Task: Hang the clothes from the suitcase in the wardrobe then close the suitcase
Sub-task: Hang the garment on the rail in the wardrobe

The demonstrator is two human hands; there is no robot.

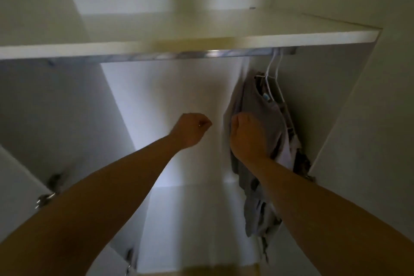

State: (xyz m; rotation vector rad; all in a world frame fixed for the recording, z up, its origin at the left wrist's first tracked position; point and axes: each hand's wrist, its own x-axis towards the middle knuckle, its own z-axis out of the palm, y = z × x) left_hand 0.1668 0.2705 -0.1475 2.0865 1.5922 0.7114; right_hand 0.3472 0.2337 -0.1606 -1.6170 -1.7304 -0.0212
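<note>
I am looking into the white wardrobe. A metal rail (201, 54) runs under its shelf (246, 39). At the rail's right end, white hangers (272, 69) carry a grey garment (262, 101), with other clothes behind it. My right hand (248, 134) is curled against the grey garment's left side and grips its fabric. My left hand (192, 129) is a loose fist in the air to the left, holding nothing. The suitcase is out of view.
The wardrobe's right side wall (324, 96) stands close behind the hung clothes. Metal door hinges (48, 195) show at the lower left. A lower shelf (190, 219) lies beneath my arms. The picture is blurred by motion.
</note>
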